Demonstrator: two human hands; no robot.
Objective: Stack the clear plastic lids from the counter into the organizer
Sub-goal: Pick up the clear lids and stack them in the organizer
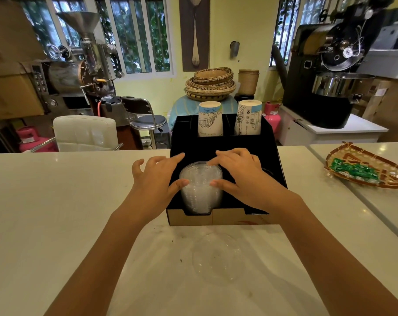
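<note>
A black cardboard organizer [270,160] stands on the white counter ahead of me. In its front left slot sits a stack of clear plastic lids [200,190]. My left hand [154,179] touches the stack's left side with thumb and forefinger, fingers spread. My right hand [239,176] touches the stack's right side and top, fingers spread too. Neither hand closes around the stack. One more clear lid [216,258] lies flat on the counter just in front of the organizer, between my forearms.
Two stacks of paper cups [210,119] stand upside down in the organizer's back slots. A woven tray with green sachets [362,172] lies at the right on the adjoining counter. Behind the counter are a white chair [84,133] and coffee roasters.
</note>
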